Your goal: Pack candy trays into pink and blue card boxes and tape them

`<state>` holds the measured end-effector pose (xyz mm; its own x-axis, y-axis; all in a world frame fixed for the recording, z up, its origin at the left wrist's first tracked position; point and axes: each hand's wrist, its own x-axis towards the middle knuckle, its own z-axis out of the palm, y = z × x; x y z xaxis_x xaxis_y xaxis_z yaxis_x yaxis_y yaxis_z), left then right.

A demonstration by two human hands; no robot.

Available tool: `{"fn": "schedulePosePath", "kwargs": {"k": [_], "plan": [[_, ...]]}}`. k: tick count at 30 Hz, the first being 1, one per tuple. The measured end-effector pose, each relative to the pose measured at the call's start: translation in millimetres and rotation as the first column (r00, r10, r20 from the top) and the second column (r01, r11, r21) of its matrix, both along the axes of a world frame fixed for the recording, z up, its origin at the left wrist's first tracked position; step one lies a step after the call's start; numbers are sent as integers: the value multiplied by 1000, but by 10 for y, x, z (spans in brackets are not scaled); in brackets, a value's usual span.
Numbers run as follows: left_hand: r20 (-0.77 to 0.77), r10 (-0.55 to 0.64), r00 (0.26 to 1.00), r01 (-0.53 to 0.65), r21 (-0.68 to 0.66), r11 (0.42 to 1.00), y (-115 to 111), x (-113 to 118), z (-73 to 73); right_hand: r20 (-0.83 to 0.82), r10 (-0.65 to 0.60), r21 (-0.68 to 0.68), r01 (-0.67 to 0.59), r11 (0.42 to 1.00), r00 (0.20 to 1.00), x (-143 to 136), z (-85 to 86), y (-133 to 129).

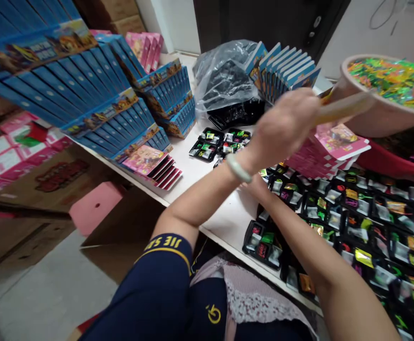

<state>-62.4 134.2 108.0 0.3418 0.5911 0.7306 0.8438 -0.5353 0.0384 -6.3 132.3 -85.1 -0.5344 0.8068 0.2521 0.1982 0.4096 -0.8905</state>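
In the head view, the left hand reaches across the table and is blurred; its fingers are closed around a flat, yellowish piece, also too blurred to identify. This piece sticks out from the hand towards the right, its long axis running roughly left to right and tilting up a little at the far end. It hangs above a stack of pink boxes and its tip overlaps the wall of a bucket full of small colourful wrapped bits; whether it touches either cannot be told.

The right hand lies lower and nearer the body, just below the left wrist with its pale bracelet, so the left forearm crosses in front of it. Its fingers are mostly hidden, and I cannot tell whether they grasp anything. The left hand is plainly the nearer one to the yellowish piece, which lies beyond the right hand and to its right. Close by the right hand are filled black trays, spread over the table's right side, and a smaller group beyond the wrist.
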Motion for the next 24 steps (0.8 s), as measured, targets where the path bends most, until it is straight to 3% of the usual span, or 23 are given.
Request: {"fn": "schedulePosePath", "kwargs": {"k": [2, 4, 6, 8, 11, 15, 21, 24], "plan": [[187, -58, 981, 27, 165, 986, -325, -591, -99, 140, -1, 56, -6, 998, 990, -68, -15, 90], [212, -70, 975, 25, 208, 978, -687, -1091, -325, 376, -31, 157, -31, 987, 926, -180, -19, 187], [117, -22, 993, 16, 58, 998, -1044, -1439, -638, 593, -84, 257, -89, 962, 801, -294, -20, 272], [0, -20, 1000, 20, -128, 992, -1361, -1619, -976, 691, -112, 294, -136, 946, 714, -382, -22, 320], [-65, 37, 997, -60, -398, 916, -1705, -1652, -1403, 737, -111, 290, -163, 943, 667, -454, -36, 286], [-31, 72, 997, -77, -549, 832, -1881, -1582, -1711, 768, -91, 278, -202, 939, 634, -493, -48, 100], [89, 114, 990, -31, -641, 767, -1892, -1653, -1801, 743, 75, 284, -414, 865, 665, -599, -19, -2], [150, 124, 981, 7, -663, 748, -1879, -1679, -1779, 748, 126, 226, -429, 875, 652, -672, -17, 17]]}}
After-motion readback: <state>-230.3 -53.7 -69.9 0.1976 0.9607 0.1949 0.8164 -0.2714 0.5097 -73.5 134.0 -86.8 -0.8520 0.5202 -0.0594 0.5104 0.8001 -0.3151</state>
